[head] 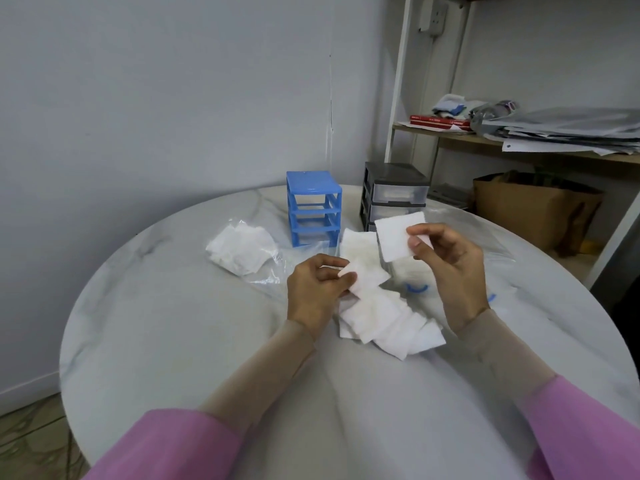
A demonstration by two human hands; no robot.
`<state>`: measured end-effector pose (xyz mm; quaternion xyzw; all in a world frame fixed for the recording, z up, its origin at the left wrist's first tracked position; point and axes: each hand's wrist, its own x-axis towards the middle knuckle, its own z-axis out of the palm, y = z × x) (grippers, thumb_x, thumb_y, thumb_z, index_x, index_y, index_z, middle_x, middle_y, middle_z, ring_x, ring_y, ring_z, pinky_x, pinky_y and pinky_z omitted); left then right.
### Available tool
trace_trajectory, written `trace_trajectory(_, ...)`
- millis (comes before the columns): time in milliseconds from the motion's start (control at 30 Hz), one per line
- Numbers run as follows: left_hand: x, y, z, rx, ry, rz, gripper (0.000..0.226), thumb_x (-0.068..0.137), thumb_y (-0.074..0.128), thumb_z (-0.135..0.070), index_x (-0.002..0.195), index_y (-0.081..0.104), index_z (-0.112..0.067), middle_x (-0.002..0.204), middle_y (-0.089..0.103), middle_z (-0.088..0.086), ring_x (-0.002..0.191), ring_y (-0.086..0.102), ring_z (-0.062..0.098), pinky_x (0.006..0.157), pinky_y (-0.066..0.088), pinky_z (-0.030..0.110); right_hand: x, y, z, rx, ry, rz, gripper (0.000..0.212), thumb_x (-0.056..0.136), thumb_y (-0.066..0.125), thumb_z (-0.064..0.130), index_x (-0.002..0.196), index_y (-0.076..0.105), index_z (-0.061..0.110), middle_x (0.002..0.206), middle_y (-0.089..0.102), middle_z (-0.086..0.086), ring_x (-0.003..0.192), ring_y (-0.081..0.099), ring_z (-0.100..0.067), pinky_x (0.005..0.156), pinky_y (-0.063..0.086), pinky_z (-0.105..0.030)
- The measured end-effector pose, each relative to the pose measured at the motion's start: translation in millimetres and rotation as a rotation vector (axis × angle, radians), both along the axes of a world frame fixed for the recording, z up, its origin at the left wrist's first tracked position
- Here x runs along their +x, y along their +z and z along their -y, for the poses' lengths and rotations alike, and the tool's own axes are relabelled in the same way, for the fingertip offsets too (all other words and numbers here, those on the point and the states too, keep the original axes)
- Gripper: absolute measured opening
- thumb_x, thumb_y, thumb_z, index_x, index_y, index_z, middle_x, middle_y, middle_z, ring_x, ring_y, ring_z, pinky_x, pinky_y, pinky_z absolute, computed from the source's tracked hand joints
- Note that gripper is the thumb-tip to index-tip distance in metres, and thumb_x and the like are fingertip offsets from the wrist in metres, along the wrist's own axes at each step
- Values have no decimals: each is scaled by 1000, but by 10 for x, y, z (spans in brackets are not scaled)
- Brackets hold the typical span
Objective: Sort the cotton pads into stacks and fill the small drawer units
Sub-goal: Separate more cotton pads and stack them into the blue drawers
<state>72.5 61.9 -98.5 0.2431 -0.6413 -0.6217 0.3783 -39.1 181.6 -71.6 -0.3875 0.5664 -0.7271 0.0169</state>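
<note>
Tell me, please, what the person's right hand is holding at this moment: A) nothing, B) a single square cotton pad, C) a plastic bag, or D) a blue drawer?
B: the right hand pinches one square cotton pad by its edge, raised above the table.

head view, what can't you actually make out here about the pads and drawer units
- Grey drawer unit: its lowest drawer is hidden by the pad that the right hand pinches.
- Blue drawer unit: too small to tell what it holds.
- Bagged pads: count blurred by the plastic.
- Left hand: fingertips hidden behind its pad.
</note>
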Motion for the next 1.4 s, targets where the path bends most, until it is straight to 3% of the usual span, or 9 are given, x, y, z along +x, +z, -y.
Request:
trace_trajectory(200,47,148,-2,181,-220,-124,10,83,63,0,90,65,-6,75,71,2,69,68,12,68,57,20,78,-46,28,93,263,38,15,82,58,-7,85,64,7,79,69,9,77,64,2,63,50,-12)
trace_trajectory(500,74,176,-14,260,-322,-95,15,91,53,-6,95,68,-8,74,73,-2,70,70,9,67,56,18,52,-123,41,151,263,-46,17,85,57,-6,86,64,9,91,65,4,84,61,3,71,50,-13)
trace_trajectory(733,98,193,-35,240,-320,-74,15,91,53,-7,90,68,-8,72,72,-1,67,69,10,64,56,18,31,-146,33,202,239,-111,17,86,59,-1,87,67,15,89,68,11,91,61,-6,81,50,-20)
trace_trajectory(967,67,213,-46,315,-300,-63,32,93,51,-33,101,65,-5,88,71,10,75,70,14,68,57,22,44,-145,18,227,188,-152,14,83,64,3,92,68,13,95,67,9,89,61,0,79,50,-19)
trace_trajectory(1100,76,192,-57,222,-325,-72,15,86,62,-12,98,69,-5,82,73,2,77,70,11,69,56,19,43,-148,13,264,170,-185,16,83,65,7,95,67,17,98,67,8,91,61,-5,81,51,-23)
trace_trajectory(1233,75,186,-37,153,-222,-137,23,84,61,3,107,64,6,77,72,-3,70,68,6,65,55,17,56,-155,4,277,145,-192,21,87,62,11,103,58,24,95,63,1,85,60,-16,76,50,-27)
trace_trajectory(1300,72,192,-9,104,-140,-162,21,85,59,2,106,64,5,83,70,-1,70,67,2,67,54,16,54,-154,-8,348,119,-228,22,86,63,16,103,54,26,87,63,0,79,58,-13,70,46,-23)
trace_trajectory(1400,74,184,1,80,-97,-169,18,89,55,0,105,63,-1,89,67,-1,71,65,-2,70,53,14,45,-181,-22,608,89,-479,20,80,70,29,93,55,30,78,62,10,73,54,-3,64,38,-11)
